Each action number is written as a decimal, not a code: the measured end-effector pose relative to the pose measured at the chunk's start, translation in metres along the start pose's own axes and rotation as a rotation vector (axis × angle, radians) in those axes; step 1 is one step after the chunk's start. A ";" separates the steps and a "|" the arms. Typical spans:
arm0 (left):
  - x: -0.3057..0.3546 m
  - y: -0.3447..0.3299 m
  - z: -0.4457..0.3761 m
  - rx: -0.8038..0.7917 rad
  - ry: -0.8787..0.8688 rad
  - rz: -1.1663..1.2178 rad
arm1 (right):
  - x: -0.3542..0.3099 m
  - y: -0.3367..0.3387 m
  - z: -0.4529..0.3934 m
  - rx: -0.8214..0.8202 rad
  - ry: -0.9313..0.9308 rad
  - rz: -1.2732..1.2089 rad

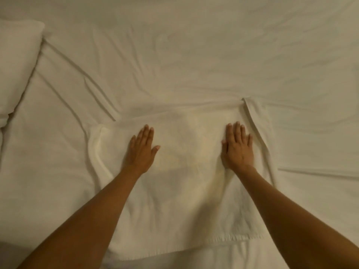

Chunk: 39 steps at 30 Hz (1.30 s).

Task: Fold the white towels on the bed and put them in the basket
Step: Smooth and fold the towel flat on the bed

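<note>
A white towel (186, 183) lies spread flat on the bed (194, 55) in front of me, doubled over, with its stitched hems near the bottom. My left hand (142, 150) rests palm down on the towel's left part, fingers together and straight. My right hand (238, 147) lies palm down on its right part, fingers slightly apart. Neither hand grips any cloth. A narrow flap of the towel (258, 121) sticks out at the far right corner. No basket is in view.
A white pillow (17, 63) lies at the far left of the bed. The white bedsheet is creased around the towel, with ridges running out to the left and right.
</note>
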State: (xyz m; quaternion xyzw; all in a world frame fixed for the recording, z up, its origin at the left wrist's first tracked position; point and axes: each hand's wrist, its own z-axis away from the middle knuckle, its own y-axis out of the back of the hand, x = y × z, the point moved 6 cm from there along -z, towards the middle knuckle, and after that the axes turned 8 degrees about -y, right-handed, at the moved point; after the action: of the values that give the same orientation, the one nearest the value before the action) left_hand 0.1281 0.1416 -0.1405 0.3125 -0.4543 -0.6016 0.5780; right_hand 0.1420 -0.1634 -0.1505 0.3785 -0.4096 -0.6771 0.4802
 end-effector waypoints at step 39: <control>0.330 0.048 -0.157 -0.197 -0.950 -1.158 | 0.134 -0.021 0.128 -0.150 -0.597 -0.653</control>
State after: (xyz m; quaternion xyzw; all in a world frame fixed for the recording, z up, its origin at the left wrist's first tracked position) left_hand 0.2445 -0.2074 -0.1096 0.1551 -0.3620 -0.9170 -0.0634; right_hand -0.0149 -0.2632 -0.1375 0.2400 -0.3390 -0.9006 0.1283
